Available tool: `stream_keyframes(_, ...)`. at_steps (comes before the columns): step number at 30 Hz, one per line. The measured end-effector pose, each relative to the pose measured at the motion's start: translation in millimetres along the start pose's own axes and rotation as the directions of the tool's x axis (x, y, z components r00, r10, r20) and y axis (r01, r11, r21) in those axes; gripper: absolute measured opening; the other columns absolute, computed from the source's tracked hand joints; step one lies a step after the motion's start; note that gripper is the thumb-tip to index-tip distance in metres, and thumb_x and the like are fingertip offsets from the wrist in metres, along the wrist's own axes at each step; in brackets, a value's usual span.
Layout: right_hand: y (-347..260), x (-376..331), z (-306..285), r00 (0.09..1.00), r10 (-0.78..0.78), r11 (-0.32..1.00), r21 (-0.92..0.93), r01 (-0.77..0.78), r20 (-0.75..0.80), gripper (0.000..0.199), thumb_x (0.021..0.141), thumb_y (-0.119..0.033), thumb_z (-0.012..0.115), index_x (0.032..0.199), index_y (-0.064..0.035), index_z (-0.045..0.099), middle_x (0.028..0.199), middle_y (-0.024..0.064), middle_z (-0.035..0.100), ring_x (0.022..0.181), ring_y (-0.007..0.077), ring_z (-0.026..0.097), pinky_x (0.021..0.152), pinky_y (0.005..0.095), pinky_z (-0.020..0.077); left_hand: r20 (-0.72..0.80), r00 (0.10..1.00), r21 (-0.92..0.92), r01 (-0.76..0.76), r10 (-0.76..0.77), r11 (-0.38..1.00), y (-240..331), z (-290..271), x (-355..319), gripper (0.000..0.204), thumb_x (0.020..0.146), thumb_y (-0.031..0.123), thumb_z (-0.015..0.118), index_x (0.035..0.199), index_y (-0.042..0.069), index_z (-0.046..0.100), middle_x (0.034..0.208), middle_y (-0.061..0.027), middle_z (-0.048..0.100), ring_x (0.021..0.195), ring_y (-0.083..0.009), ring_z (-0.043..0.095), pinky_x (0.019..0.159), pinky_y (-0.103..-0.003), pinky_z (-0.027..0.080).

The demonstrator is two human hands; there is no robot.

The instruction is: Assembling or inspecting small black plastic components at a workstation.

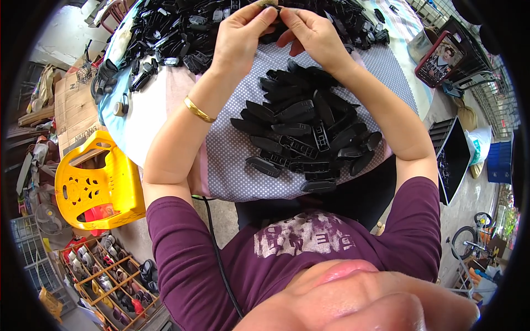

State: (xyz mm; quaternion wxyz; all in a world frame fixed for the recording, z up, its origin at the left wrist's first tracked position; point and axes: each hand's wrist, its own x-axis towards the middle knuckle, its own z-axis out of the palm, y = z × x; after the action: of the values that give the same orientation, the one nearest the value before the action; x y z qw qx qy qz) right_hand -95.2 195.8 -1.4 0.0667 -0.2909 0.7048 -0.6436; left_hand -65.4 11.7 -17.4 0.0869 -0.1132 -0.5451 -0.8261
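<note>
At the top of the view, my left hand is closed, thumb and fingertips pinching a small dark piece that the fingers mostly hide. My right hand meets it from the other side, thumb and forefinger closed on the same piece, its other fingers curled below. Under my wrists lies a loose pile of long black plastic pieces, some smooth-backed, some showing slotted undersides. Behind my hands spreads a much larger heap of black plastic parts. Both heaps rest on a grey dotted cloth.
A yellow plastic chair stands at the left beside a cardboard box. On the right are a phone or tablet in a dark red frame and a black crate. A shoe rack sits at the lower left, a bicycle at the lower right.
</note>
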Motion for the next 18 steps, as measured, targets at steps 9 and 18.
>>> stream_keyframes(9,3,7,-26,0.95,-0.222,0.93,-0.245,0.274,0.221,0.033,0.1,-0.031,0.071,0.114,-0.0017,0.073,0.094,0.0056,0.077,0.071,0.0098,0.068,0.069,0.0242,0.056,0.388,0.91,-0.027,-0.147,0.146,0.989,19,-8,15,0.023,0.103,0.008,0.063,0.121,-0.002,0.071,0.105,-0.004,0.074,0.092,-0.01,0.067,0.084,-0.022,0.053)
stream_keyframes(18,9,85,-94,0.853,-0.191,0.963,-0.077,0.259,0.485,0.037,0.102,-0.037,0.066,0.113,-0.0027,0.075,0.093,0.0065,0.077,0.082,0.0151,0.072,0.075,0.0292,0.0568,0.335,0.931,0.497,-0.304,0.143,0.813,50,24,-8,0.043,0.092,0.02,0.077,0.131,0.006,0.069,0.089,-0.0079,0.076,0.07,-0.0101,0.061,0.068,-0.026,0.054)
